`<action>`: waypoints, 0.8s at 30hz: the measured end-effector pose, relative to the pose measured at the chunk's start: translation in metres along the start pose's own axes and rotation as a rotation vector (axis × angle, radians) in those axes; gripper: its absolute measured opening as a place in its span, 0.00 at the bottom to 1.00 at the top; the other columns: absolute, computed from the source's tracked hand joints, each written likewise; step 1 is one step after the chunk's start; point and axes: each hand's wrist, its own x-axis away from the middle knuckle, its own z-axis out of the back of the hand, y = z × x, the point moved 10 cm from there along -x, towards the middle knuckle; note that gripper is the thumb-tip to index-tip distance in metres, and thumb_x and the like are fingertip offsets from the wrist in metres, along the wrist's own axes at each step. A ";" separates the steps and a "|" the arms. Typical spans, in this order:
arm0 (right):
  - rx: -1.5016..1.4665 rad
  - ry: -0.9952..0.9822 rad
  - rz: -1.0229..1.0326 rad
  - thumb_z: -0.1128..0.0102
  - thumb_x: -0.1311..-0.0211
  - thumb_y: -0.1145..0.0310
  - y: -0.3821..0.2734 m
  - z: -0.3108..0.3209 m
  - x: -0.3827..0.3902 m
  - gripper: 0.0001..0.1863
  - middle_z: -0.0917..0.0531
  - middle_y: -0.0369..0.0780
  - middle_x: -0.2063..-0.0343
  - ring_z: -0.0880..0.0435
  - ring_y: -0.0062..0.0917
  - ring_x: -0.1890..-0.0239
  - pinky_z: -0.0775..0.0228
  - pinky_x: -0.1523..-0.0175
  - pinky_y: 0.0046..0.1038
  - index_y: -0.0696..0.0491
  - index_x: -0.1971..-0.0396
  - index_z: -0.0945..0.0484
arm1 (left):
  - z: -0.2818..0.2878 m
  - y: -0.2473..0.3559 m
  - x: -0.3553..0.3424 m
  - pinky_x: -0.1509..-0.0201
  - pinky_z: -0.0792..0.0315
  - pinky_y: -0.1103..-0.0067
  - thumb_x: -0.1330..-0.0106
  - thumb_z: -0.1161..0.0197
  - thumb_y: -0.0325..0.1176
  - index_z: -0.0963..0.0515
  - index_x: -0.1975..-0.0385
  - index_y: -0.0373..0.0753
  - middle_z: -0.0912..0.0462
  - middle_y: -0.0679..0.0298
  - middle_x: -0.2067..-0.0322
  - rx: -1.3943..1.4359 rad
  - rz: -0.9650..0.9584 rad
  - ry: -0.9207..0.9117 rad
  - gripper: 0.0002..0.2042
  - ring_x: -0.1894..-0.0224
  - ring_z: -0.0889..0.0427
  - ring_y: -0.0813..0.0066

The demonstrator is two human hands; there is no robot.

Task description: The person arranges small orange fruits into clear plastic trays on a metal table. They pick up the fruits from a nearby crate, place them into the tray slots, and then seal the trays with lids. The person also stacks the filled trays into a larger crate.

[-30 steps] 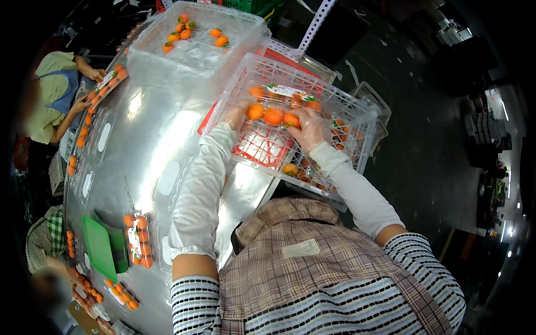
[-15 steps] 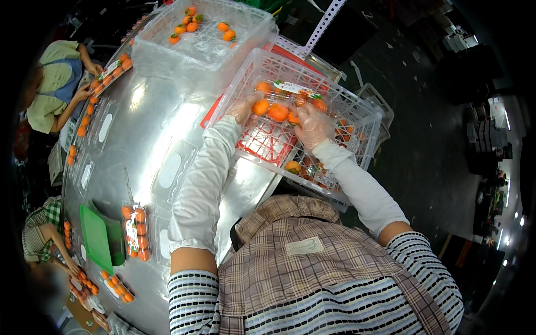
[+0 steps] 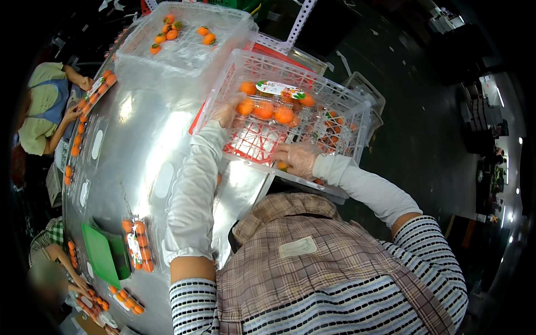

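A clear clamshell pack of orange persimmons (image 3: 263, 110) with a pale label lies in the upper left of a translucent lattice crate (image 3: 357, 120). My left hand (image 3: 224, 113), in a clear glove, is closed on the pack's left end. Lower in the crate, my gloved right hand (image 3: 297, 159) has its fingers curled over packed fruit beside an orange persimmon (image 3: 282, 166); what they grip is hidden. More packed fruit (image 3: 330, 131) fills the crate's right side. A red tray or crate (image 3: 195, 124) lies beneath, showing through the lattice.
A clear bin (image 3: 128, 61) of loose persimmons stands beyond on the steel table (image 3: 142, 145). At left, two co-workers (image 3: 42, 109) handle packs. A green container (image 3: 99, 251) and filled pack (image 3: 137, 244) lie lower left. Dark floor (image 3: 419, 139) extends right of the crate.
My right hand has left the pack's right end and moved down toward the crate's near side. The pack remains in the upper left with my left hand at its end.
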 end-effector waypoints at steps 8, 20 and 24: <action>-0.237 -0.042 -0.042 0.32 0.47 0.66 0.033 -0.028 0.000 0.24 0.19 0.43 0.50 0.20 0.39 0.47 0.26 0.42 0.40 0.47 0.46 0.21 | 0.005 0.002 -0.003 0.71 0.30 0.79 0.37 0.37 0.62 0.21 0.49 0.42 0.23 0.66 0.71 -0.030 -0.066 0.111 0.29 0.76 0.29 0.78; -0.125 0.674 -0.614 0.22 0.53 0.54 0.118 0.073 0.041 0.34 0.22 0.49 0.52 0.22 0.41 0.47 0.27 0.42 0.38 0.54 0.46 0.21 | 0.001 0.005 0.003 0.76 0.34 0.79 0.32 0.41 0.59 0.20 0.55 0.42 0.27 0.68 0.79 0.078 -0.041 0.091 0.24 0.82 0.31 0.78; -0.232 0.725 -0.580 0.26 0.48 0.55 0.127 0.056 0.041 0.33 0.22 0.47 0.52 0.20 0.39 0.49 0.25 0.45 0.37 0.54 0.44 0.23 | 0.009 -0.005 -0.001 0.73 0.32 0.79 0.30 0.43 0.54 0.22 0.52 0.43 0.25 0.67 0.76 0.099 -0.004 0.113 0.21 0.78 0.29 0.78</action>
